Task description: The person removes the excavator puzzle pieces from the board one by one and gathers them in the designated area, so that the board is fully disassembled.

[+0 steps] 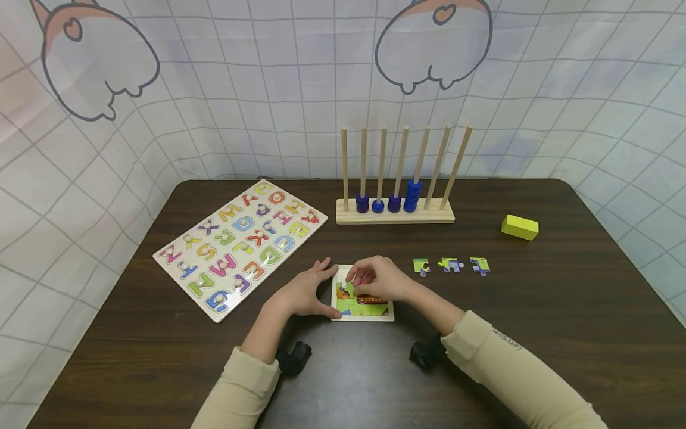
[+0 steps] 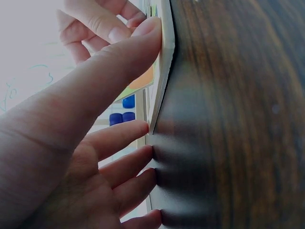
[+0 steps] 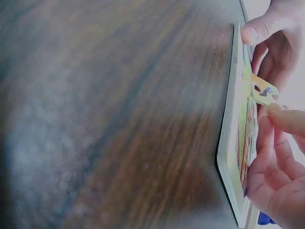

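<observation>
In the head view a small square jigsaw puzzle tray (image 1: 370, 319) with a pale rim lies on the table, partly filled with green and orange picture pieces. My right hand (image 1: 384, 280) is over its upper part. Between thumb and index finger it pinches a jigsaw piece (image 3: 263, 91), tilted above the picture in the right wrist view. My left hand (image 1: 305, 292) lies along the tray's left side, its thumb pressing the near left corner. In the left wrist view its other fingers (image 2: 126, 167) are spread, with fingertips at the tabletop. The right hand covers part of the picture.
Three loose jigsaw pieces, a left (image 1: 421, 265), a middle (image 1: 449, 264) and a right one (image 1: 479, 264), lie right of the tray. Behind stands a wooden peg stand (image 1: 395, 218) with blue beads. A letter board (image 1: 159, 256) lies left, a yellow block (image 1: 520, 227) far right.
</observation>
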Demonstrator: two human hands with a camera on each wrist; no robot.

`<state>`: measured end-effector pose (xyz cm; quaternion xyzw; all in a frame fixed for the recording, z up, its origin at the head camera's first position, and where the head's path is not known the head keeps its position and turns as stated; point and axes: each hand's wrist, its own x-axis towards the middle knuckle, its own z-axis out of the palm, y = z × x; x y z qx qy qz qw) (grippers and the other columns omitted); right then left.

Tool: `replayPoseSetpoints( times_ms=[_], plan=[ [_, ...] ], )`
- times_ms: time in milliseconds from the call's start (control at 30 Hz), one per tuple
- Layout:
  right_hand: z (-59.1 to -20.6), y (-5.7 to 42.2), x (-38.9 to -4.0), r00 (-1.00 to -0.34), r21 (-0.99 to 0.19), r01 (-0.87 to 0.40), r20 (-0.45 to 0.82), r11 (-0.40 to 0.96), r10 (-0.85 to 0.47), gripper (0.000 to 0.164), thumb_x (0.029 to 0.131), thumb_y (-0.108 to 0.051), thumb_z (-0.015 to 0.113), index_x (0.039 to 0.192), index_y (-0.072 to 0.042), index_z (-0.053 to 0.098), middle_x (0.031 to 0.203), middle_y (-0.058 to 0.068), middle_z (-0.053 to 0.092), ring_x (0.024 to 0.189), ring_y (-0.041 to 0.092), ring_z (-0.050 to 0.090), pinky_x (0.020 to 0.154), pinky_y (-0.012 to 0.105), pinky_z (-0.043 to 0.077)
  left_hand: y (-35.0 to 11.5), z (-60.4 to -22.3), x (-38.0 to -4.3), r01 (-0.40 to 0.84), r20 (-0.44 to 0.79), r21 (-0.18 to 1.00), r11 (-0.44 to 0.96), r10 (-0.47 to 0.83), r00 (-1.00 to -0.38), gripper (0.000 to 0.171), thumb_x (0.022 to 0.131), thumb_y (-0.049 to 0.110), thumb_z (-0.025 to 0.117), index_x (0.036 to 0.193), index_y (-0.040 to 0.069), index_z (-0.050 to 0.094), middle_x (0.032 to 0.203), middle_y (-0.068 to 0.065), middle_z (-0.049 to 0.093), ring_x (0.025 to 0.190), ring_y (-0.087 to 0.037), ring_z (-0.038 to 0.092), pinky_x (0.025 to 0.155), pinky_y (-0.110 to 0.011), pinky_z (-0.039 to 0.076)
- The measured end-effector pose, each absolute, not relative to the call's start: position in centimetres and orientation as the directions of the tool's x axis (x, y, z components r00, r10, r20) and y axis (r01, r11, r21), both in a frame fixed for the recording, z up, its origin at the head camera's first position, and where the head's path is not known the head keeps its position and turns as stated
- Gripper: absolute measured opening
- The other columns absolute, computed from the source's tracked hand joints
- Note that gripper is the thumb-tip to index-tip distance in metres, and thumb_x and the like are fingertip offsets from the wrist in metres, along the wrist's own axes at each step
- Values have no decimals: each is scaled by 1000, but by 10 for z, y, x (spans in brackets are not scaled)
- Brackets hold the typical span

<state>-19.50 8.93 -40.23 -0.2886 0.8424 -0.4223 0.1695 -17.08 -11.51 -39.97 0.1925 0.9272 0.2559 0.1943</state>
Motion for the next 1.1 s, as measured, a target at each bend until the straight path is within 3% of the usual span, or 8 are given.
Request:
replayPoseSetpoints(
  times_ms=[733,1100],
  plan=[
    [-401,121,-197,-832,-901,-206,-45,383,-553,19,82,-3,67,100,3,65,83,9,64,74,18,61,70,29,51,-114,-400,-171,247,-265,546,801,444,-856,95,65,37,82,143,11,33,151,-8,17,138,-28,11,106,-46,22],
    [-402,161,-194,-857,-867,-186,-87,462,-508,20,82,-3,67,100,4,64,82,8,62,72,17,58,64,24,49,-114,-400,-170,253,-259,547,798,449,-855,96,66,36,82,143,11,32,151,-8,16,138,-28,10,106,-47,22]
  ],
)
